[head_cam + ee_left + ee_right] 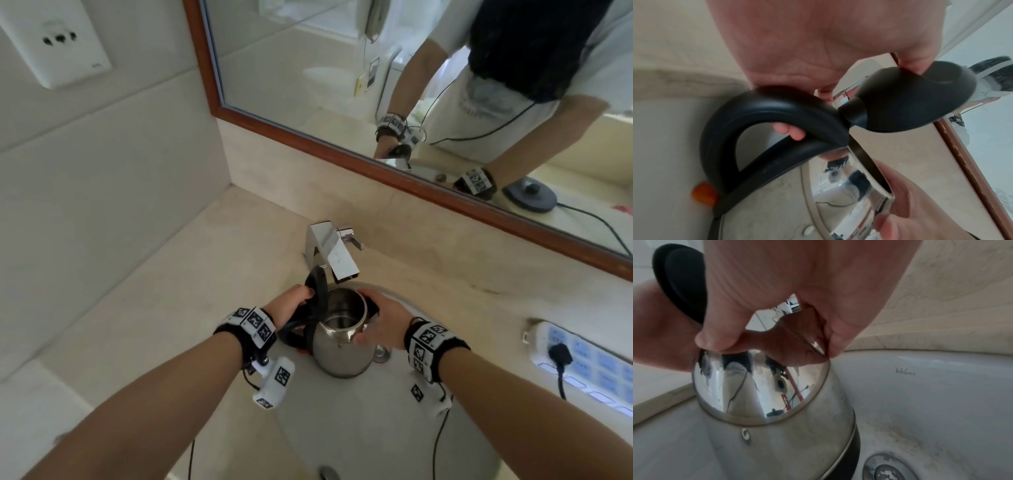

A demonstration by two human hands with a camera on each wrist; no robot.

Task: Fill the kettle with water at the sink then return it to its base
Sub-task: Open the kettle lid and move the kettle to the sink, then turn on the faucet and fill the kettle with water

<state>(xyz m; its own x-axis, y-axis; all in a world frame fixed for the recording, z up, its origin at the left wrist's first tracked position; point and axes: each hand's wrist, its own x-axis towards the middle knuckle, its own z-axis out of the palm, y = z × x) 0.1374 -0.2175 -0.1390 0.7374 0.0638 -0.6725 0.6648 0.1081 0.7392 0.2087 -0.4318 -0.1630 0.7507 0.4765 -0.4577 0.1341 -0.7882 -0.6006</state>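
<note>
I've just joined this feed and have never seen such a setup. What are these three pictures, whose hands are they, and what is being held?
No machine: a person wears three cameras. The head view looks down at a sink in a stone counter; the other two sit on the wrists. The left hand grips the black handle of a steel kettle, its lid flipped open. The right hand holds the kettle's rim. The kettle is in the basin, below the faucet; no water runs. A power strip lies on the counter to the right.
</note>
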